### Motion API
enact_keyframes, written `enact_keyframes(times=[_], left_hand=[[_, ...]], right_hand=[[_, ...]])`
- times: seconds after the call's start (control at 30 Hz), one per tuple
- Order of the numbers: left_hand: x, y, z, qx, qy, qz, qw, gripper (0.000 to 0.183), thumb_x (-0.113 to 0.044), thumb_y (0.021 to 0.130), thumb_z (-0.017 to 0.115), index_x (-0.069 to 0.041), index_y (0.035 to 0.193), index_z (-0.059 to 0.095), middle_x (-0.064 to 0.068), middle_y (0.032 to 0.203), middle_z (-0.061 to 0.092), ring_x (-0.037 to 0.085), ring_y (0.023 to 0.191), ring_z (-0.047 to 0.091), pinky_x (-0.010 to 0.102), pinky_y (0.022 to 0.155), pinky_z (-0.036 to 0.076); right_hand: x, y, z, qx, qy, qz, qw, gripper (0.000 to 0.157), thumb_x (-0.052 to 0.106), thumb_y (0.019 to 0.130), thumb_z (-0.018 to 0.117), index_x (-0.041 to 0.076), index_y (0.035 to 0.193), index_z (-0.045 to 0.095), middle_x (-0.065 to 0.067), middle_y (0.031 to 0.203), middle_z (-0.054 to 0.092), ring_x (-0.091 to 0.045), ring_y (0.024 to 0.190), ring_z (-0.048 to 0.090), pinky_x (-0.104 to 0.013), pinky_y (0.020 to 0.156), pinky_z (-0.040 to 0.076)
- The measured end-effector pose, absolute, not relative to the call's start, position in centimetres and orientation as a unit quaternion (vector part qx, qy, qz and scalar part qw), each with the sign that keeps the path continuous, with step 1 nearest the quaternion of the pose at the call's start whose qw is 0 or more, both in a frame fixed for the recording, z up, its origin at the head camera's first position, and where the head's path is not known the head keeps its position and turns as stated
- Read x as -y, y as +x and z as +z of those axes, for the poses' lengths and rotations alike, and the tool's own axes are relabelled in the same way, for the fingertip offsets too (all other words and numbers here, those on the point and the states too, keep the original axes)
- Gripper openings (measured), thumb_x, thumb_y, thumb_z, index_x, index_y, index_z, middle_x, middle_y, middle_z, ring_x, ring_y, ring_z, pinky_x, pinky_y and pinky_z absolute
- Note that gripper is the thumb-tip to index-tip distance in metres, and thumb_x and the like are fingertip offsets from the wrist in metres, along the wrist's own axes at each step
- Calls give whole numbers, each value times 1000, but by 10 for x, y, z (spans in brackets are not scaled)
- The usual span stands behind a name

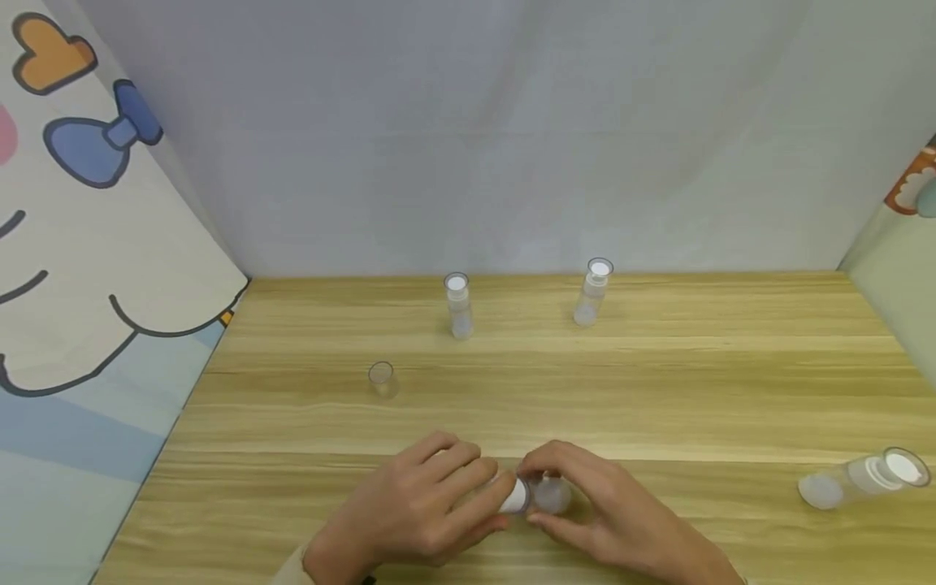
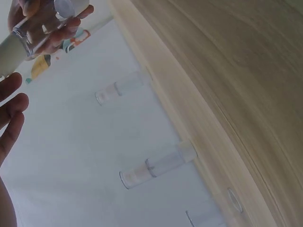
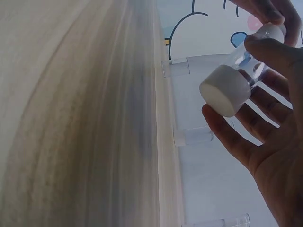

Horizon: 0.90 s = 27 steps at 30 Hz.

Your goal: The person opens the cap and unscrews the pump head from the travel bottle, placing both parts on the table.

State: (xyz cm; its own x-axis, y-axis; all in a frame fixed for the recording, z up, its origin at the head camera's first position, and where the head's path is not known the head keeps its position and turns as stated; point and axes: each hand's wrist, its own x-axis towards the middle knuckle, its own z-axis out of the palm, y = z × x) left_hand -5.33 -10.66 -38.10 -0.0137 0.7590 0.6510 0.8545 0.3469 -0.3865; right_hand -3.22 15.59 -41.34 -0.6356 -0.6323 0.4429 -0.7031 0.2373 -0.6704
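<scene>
Between both hands a clear pump bottle point(image 3: 242, 59) with a white base and a white top is held tilted, low over the table. My right hand point(image 1: 607, 508) grips its clear body, thumb on one side and fingers curled round the other; the white base points out past the fingertips in the right wrist view. At the opposite end, the fingers of my left hand point(image 1: 431, 500) pinch the white top point(image 1: 516, 496), covering most of it in the head view. A small clear cap point(image 1: 381, 380) stands by itself on the table, beyond the left hand.
Two capped clear bottles stand at the back of the wooden table point(image 1: 702, 398): a left one point(image 1: 459, 305) and a right one point(image 1: 592, 292). Another capped bottle point(image 1: 855, 479) is at the far right. A pale curtain point(image 1: 497, 146) hangs behind the back edge.
</scene>
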Motion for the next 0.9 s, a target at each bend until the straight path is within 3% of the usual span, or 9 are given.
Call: enact_keyframes(times=[0.33,0.6,0.8,0.9], left_hand=[[105,-54,-382,690,-607,-87,385,29,-39,105,62,-13,106,75,-10,82,66,2,73,62,15,73,54],[104,-56,-381,684,-611,-112,382,33,-39,104,64,-8,108,76,-12,75,59,-1,66,51,11,64,42],[96,-53,-385,705,-571,-215,361,33,-37,86,87,-8,100,78,-10,73,67,-2,62,51,8,62,38],[93,-51,-388,704,-555,-264,355,34,-36,83,90,-8,101,81,-11,70,66,-2,59,49,6,61,37]], right_hand=[[-156,-28,-412,760,440,477,-6,45,12,95,78,19,134,57,8,121,66,-7,100,64,-23,88,58],[-153,-28,-414,752,458,474,11,50,10,94,78,20,139,58,9,124,67,-5,104,64,-23,89,58],[-150,-30,-421,721,479,497,57,53,3,92,77,6,142,61,-7,130,68,-13,111,68,-26,91,61],[-148,-30,-425,713,470,514,80,50,2,91,78,3,139,63,-11,126,69,-17,110,70,-28,92,62]])
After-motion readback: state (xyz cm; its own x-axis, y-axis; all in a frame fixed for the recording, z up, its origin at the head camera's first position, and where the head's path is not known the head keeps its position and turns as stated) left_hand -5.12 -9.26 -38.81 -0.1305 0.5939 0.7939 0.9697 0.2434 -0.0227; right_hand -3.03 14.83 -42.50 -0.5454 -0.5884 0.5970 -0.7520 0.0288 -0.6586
